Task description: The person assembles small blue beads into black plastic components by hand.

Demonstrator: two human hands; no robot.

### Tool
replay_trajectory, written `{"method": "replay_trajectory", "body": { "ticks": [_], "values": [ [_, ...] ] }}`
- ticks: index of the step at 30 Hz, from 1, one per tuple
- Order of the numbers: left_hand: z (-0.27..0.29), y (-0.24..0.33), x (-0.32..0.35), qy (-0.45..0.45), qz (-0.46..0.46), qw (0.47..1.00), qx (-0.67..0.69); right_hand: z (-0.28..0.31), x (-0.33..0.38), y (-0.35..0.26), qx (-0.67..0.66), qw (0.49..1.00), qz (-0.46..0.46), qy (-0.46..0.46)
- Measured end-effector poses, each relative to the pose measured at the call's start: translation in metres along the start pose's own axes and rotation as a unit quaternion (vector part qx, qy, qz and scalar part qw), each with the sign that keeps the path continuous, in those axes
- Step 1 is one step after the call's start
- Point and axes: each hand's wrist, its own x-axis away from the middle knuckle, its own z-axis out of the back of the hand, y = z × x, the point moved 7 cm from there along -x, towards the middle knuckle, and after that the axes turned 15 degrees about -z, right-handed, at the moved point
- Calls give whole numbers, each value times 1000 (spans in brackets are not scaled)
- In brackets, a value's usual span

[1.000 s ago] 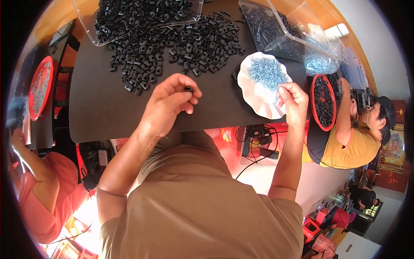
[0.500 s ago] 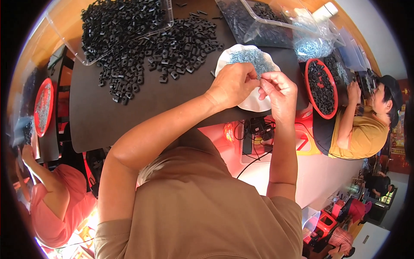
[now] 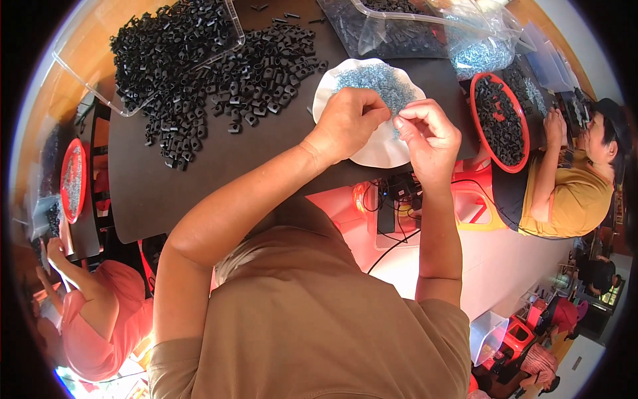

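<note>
A white wavy-rimmed plate [image 3: 325,93] holds a heap of small bluish-silver metal pieces [image 3: 382,83], which look like little springs. Over its near part, my left hand [image 3: 349,123] is closed in a pinch, thumb against forefinger. Close beside it, my right hand [image 3: 432,136] also pinches, its fingertips a small gap from the left ones. Whatever either pinch holds is too small to make out. To the left of the plate lies a spread pile of small black plastic parts [image 3: 266,86], running back into a tipped clear bin [image 3: 236,43].
A red oval tray [image 3: 525,143] of black parts stands at the right, near a co-worker in a yellow shirt [image 3: 571,199]. Behind the plate are another clear bin [image 3: 372,30] and a clear bag of metal pieces [image 3: 482,56]. At left, another person [image 3: 109,312] sits by a red tray [image 3: 82,193].
My fingertips, touching or nearly so before, are now slightly apart. The whole view has shifted a little, and the plate appears further left and up.
</note>
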Motion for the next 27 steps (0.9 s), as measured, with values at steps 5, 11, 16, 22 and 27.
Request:
{"method": "replay_trajectory", "body": {
  "ticks": [5, 11, 16, 22, 27],
  "values": [
    [-1, 9, -4, 1, -19, 1000, -19, 4, 0, 15, -107, 986, -128, 4],
    [1, 24, -4, -3, -63, 990, -130, 2, -1, 24, -138, 973, -186, 13],
    [1, 36, -6, 0, -115, 965, -236, 0, -5, 13, 27, 997, -62, 34],
    [5, 19, -8, 35, -51, 996, -71, -3, -5, 17, -63, 990, -125, 17],
    [3, 8, -5, -7, 31, 996, -83, -7, -2, 9, -61, 995, -77, -10]
  ]
}}
